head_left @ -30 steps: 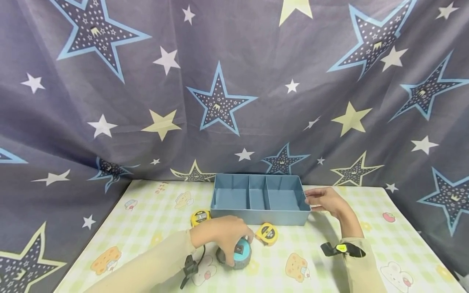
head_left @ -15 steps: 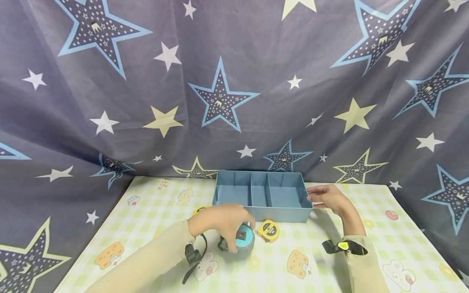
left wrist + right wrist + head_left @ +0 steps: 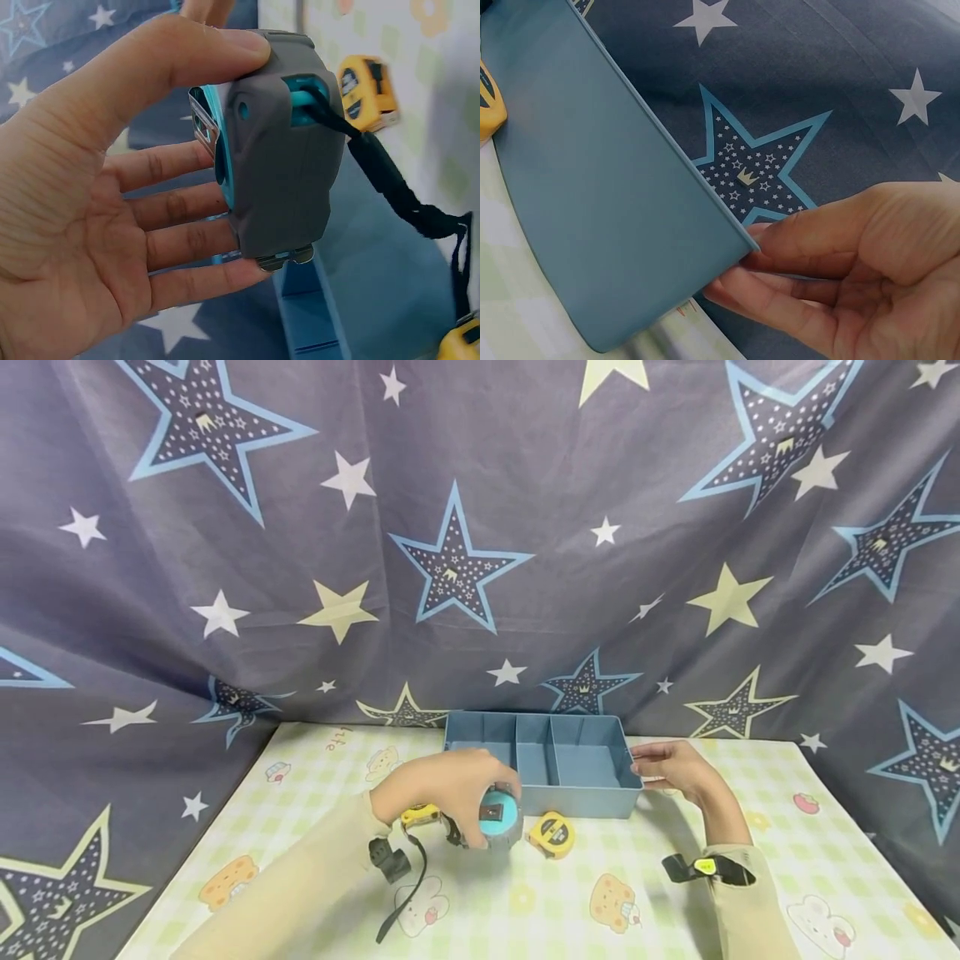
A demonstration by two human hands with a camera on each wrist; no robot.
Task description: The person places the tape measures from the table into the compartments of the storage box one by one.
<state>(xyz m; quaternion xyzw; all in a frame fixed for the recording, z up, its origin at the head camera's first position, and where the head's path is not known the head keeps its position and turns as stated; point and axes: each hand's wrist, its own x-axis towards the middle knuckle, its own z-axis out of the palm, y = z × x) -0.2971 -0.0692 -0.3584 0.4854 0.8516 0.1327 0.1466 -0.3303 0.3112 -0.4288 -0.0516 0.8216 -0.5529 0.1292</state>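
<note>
My left hand (image 3: 457, 779) grips a teal and grey tape measure (image 3: 506, 814) in front of the blue divided box (image 3: 581, 802). In the left wrist view the thumb presses the top of the tape measure's grey casing (image 3: 285, 180) and the fingers lie along its far side. A black wrist strap (image 3: 386, 172) trails from it. My right hand (image 3: 681, 770) holds the right end of the box; in the right wrist view its fingers (image 3: 780, 300) pinch the corner at the rim. Three compartments divide the box, the left one partly hidden behind the left hand.
One yellow tape measure (image 3: 553, 835) lies close to the box's front wall. Another yellow tape measure (image 3: 420, 815) lies to the left, partly hidden by the left wrist. A star-patterned curtain (image 3: 300, 610) rises behind the checked tablecloth (image 3: 315, 810).
My left hand has moved away from me with the teal tape measure, up to the box's front wall, and the strap now hangs behind it. My right hand has stayed on the box's right end.
</note>
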